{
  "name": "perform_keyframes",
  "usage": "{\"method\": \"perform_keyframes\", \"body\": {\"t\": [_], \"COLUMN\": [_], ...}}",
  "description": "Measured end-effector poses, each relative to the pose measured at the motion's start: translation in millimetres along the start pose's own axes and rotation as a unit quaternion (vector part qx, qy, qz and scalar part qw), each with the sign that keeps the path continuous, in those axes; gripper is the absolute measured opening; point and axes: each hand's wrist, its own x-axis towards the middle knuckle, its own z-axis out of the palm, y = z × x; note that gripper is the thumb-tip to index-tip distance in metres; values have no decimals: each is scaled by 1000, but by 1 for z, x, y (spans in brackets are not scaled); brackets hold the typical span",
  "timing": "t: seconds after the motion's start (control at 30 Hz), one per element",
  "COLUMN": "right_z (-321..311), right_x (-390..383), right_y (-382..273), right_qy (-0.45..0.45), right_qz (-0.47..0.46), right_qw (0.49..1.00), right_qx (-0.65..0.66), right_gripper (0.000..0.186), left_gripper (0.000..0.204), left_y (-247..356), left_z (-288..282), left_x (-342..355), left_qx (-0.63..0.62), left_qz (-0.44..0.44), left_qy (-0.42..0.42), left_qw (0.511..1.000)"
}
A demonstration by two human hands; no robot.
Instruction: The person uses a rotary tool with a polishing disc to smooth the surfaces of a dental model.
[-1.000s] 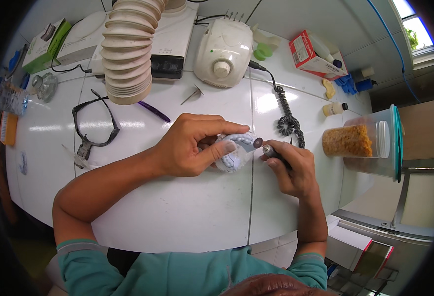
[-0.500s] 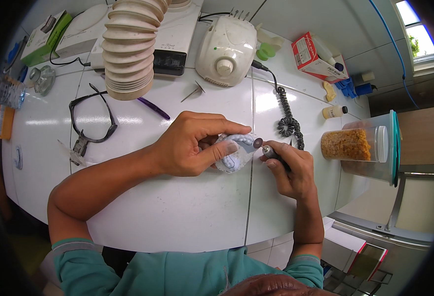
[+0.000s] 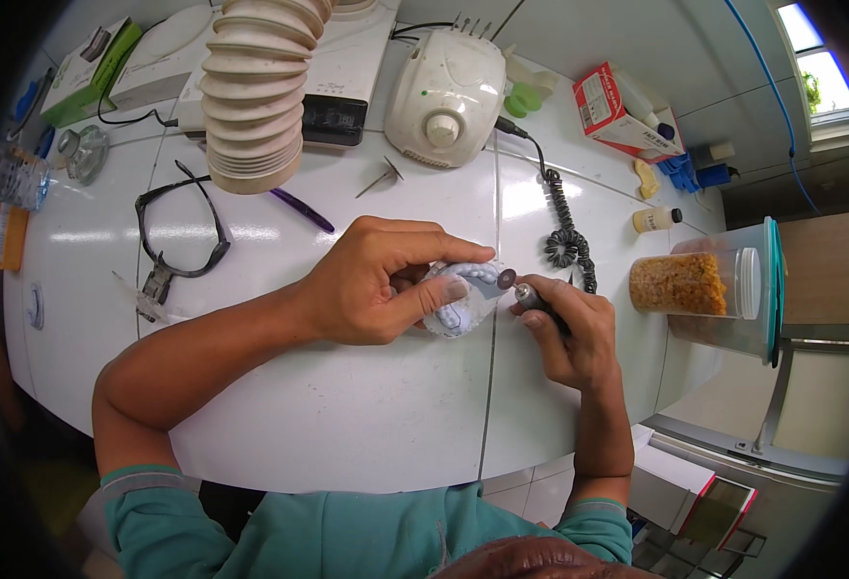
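My left hand (image 3: pixel 381 280) grips a pale bluish dental model (image 3: pixel 454 314) with a row of teeth, its thumb on top and index finger along the far edge. A clear, thin sheet with an uneven rim seems to cover the model. In my right hand (image 3: pixel 579 333) is a rotary handpiece (image 3: pixel 530 297), its fingers wrapped round the dark grip. The dark round cutting disc (image 3: pixel 506 279) at its tip sits at the model's right edge; whether it touches I cannot tell.
A coiled black cord (image 3: pixel 566 246) runs from the white handpiece control unit (image 3: pixel 448 101) behind my hands. A ribbed suction hose (image 3: pixel 255 106) hangs at back left, near black-framed glasses (image 3: pixel 223 253) and a purple pen (image 3: pixel 301 209). Rightward lie a jar of orange granules (image 3: pixel 680 284) and a small bottle (image 3: pixel 652 220).
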Motion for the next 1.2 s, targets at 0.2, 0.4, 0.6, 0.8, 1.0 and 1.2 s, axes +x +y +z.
{"method": "perform_keyframes", "body": {"t": [0.2, 0.4, 0.6, 0.8, 1.0, 1.2], "right_z": [0, -1, 0, -1, -1, -1], "right_x": [-1, 0, -1, -1, -2, -1], "right_y": [1, 0, 1, 1, 1, 0], "right_qy": [-2, -6, -4, -9, -12, -11], "right_qz": [-5, -5, -3, -3, -8, -8], "right_qw": [1000, 1000, 1000, 1000, 1000, 1000], "right_qx": [-7, -13, -11, -16, -18, -16], "right_gripper": [35, 36, 35, 35, 35, 35], "left_gripper": [40, 41, 41, 41, 41, 41], "left_y": [-1, -1, -2, -2, -1, 0], "left_z": [1, 1, 1, 1, 1, 0], "left_x": [0, 0, -1, -2, -1, -1], "left_qx": [-1, 4, 10, 12, 9, 7], "left_qz": [6, 12, 12, 12, 11, 9], "left_qy": [4, 8, 7, 5, 7, 7], "left_qw": [1000, 1000, 1000, 1000, 1000, 1000]}}
